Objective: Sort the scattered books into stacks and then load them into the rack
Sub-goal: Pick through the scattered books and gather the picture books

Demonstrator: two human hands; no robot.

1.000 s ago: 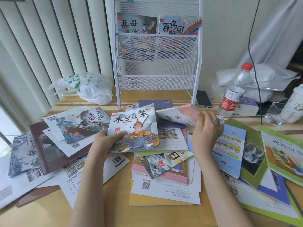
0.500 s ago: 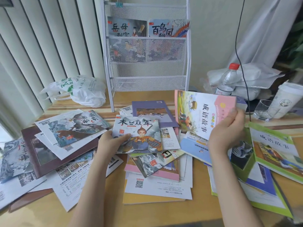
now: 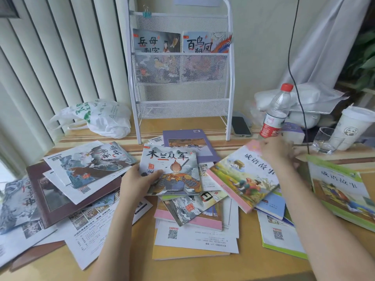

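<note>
My left hand (image 3: 136, 183) grips the lower left corner of a thin picture book with an armoured figure (image 3: 174, 169), held just above the middle pile. My right hand (image 3: 278, 149) is blurred at the far corner of a pink-edged storybook (image 3: 243, 179), fingers spread. That book lies tilted on a blue book (image 3: 269, 205) to the right. A green-edged storybook (image 3: 341, 189) lies further right. More thin books (image 3: 91, 165) are scattered on the left. The white mesh rack (image 3: 180, 54) stands at the back with two books (image 3: 156, 42) in its top tier.
A water bottle (image 3: 276, 112), a phone (image 3: 240, 126), a glass (image 3: 324, 140) and a paper cup (image 3: 353, 126) stand at the back right. A black cable (image 3: 292, 57) hangs there. A plastic bag (image 3: 101, 118) lies left of the rack.
My right hand lifted the pink-edged storybook out of the middle pile, carried it right and laid it on the blue book. My left hand kept hold of the armoured-figure book.
</note>
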